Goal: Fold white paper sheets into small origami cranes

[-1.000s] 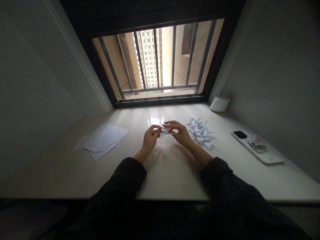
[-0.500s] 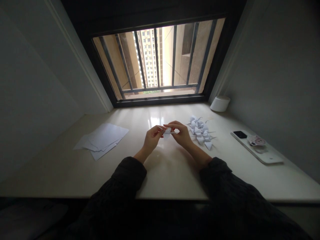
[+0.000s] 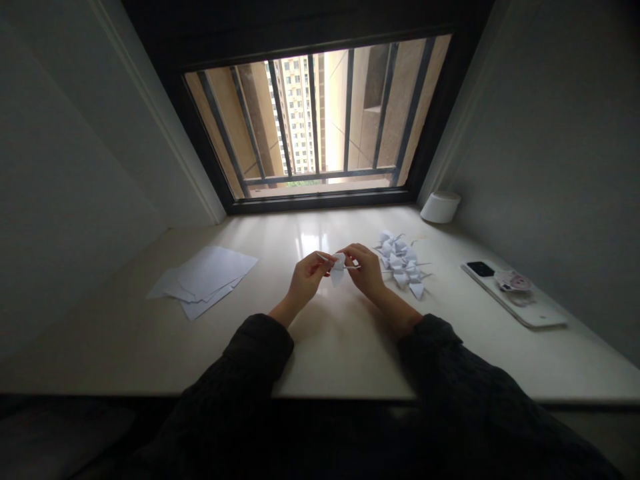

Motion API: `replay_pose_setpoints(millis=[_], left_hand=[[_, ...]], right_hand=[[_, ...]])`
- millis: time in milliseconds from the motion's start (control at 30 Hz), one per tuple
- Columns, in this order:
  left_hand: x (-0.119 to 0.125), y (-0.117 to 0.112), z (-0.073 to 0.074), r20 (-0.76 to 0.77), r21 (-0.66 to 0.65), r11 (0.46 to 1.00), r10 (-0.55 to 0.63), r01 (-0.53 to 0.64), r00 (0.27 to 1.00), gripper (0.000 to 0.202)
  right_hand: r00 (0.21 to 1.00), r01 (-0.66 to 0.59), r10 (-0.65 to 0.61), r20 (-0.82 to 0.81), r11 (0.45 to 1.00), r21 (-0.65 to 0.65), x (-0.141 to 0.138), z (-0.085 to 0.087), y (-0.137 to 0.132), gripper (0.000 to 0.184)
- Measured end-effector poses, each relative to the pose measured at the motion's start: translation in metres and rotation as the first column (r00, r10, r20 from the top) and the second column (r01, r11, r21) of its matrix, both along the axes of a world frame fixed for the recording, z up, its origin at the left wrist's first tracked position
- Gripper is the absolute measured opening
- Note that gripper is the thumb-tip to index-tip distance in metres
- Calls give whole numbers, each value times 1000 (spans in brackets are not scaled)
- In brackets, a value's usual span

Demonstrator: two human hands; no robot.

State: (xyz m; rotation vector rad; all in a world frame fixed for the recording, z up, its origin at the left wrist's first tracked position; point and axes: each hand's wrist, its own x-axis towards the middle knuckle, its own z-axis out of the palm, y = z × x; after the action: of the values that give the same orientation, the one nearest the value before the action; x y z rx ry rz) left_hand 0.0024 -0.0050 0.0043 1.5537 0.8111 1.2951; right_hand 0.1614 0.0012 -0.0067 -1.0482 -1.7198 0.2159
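Observation:
A small folded white paper crane is pinched between both my hands above the middle of the pale tabletop. My left hand grips its left side with closed fingers, and my right hand grips its right side the same way. Thin paper points stick out to either side of the fingers. Just right of my right hand lies a heap of several finished white paper cranes.
A loose stack of white paper sheets lies at the left. A white phone with a small round charm on it rests at the right. A white round container stands in the far right corner under the barred window.
Both hands have closed in a little on the folded paper, which has turned so that a wing now hangs downward between the fingers.

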Motion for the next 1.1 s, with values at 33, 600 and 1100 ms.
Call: replay_pose_setpoints(millis=[33, 600, 1100], left_hand=[[0, 0, 0, 1, 3, 1000, 0, 0, 1000, 21], [-1, 2, -3, 42, 25, 1000, 15, -16, 999, 16], [-16, 15, -13, -70, 207, 909, 383, -362, 921, 18]], right_hand=[[1000, 15, -15, 12, 1000, 9, 0, -1, 0, 22], [997, 61, -61, 38, 998, -16, -4, -5, -1, 33], [772, -599, 271, -574, 610, -518, -18, 4, -1, 48]])
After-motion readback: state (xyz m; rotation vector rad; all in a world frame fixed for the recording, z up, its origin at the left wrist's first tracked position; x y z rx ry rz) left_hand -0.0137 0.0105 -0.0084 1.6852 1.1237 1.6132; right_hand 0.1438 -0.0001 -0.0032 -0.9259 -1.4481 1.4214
